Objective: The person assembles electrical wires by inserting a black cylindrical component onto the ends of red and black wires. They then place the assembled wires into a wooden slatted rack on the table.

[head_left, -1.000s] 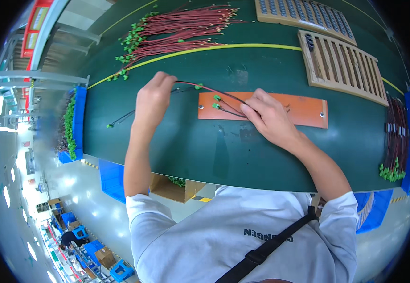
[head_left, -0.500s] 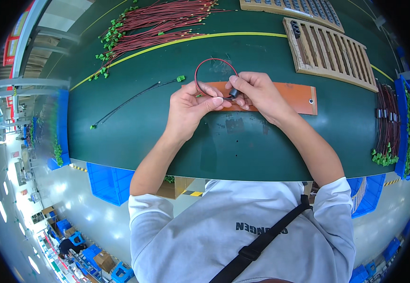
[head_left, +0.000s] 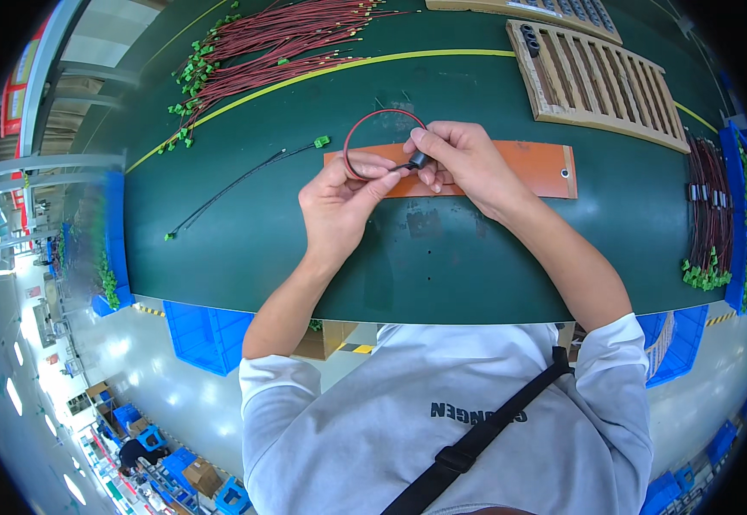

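Observation:
Above an orange strip [head_left: 535, 172] on the green table, both hands work on a looped cable. Its red and black wire [head_left: 379, 112] arches up in a ring between them. A small black cylinder, looking like a ferrite core [head_left: 419, 160], sits on the wire, pinched by my right hand [head_left: 470, 167]. My left hand [head_left: 339, 202] grips the wire between thumb and fingers just left of the cylinder. Fingers partly hide how the wire passes through it. To the left lies a thin black cable [head_left: 236, 182] with green connectors at its ends.
Many dark red wires [head_left: 292, 39] with green connectors are spread at the far left. A slotted cardboard tray [head_left: 601, 86] holding a few black cylinders lies far right, another tray [head_left: 554, 10] behind it. Bundled cables [head_left: 708, 215] lie along the right edge beside a blue bin [head_left: 738, 223].
My left hand has drawn slightly left from the cylinder, and a short stretch of black wire now shows between them. The cylinder has tilted a little in my right hand. The view has shifted slightly.

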Action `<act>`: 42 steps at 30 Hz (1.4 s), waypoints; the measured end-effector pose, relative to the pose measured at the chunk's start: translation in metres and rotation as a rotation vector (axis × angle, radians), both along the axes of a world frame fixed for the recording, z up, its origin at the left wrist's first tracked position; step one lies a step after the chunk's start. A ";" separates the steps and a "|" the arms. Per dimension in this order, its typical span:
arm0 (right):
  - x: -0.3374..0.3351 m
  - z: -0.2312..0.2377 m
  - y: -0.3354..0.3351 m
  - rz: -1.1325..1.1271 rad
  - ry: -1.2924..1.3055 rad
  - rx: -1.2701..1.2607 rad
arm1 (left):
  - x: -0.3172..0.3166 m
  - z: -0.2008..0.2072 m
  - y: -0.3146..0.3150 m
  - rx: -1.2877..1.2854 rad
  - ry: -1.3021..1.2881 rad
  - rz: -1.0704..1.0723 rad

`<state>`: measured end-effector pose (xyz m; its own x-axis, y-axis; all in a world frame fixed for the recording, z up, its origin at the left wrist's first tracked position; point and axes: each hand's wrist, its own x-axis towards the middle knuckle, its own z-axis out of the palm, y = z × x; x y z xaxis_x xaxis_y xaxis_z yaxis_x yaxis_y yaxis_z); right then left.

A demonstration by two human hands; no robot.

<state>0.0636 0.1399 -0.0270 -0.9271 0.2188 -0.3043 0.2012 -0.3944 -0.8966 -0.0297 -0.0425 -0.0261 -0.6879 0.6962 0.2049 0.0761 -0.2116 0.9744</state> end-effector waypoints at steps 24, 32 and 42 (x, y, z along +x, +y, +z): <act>0.000 -0.006 -0.007 -0.127 0.141 0.066 | 0.000 -0.003 0.013 -0.160 0.504 0.108; 0.000 -0.002 -0.010 -0.186 0.155 0.088 | -0.005 -0.002 0.006 -0.183 0.436 0.046; -0.003 -0.027 -0.007 -0.233 0.327 0.154 | 0.001 0.017 0.022 -0.296 0.643 0.011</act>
<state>0.0605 0.1333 -0.0542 -0.8896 0.4540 0.0505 -0.1825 -0.2519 -0.9504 -0.0284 -0.0202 -0.0094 -0.5009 0.7794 0.3764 0.6566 0.0588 0.7519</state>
